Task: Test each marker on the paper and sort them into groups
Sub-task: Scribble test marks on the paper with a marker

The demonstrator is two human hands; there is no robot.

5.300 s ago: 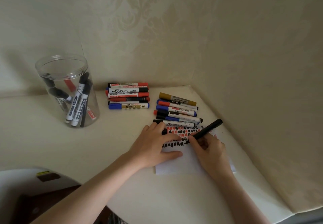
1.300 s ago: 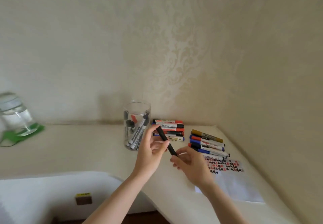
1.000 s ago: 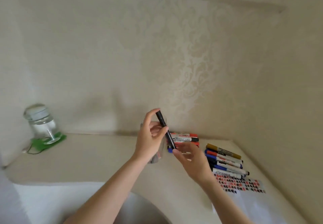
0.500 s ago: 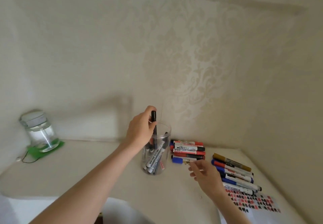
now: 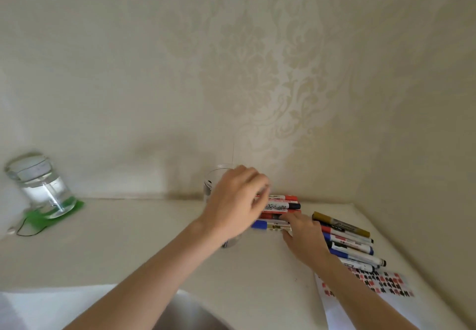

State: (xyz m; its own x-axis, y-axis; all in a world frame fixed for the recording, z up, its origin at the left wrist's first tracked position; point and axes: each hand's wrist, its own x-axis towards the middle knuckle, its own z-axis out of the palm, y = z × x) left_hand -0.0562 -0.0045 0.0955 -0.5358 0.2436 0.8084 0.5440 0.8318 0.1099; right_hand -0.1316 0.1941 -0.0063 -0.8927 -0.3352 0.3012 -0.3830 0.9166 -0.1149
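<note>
Markers [image 5: 279, 206] lie stacked at frame centre on the worktop [image 5: 128, 239] — light, stiff, smooth barrels, likely to roll; best pinched mid-barrel. Right hand [image 5: 302, 232] rests flat-fingered on the stack; left hand [image 5: 237, 203] hovers blurred — grip unreadable.

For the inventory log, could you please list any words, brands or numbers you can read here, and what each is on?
None can be read.
Markers by the wall: label print, blurred.
Markers on the right: label print, too small.
Paper: red and black test marks, not legible words.
</note>
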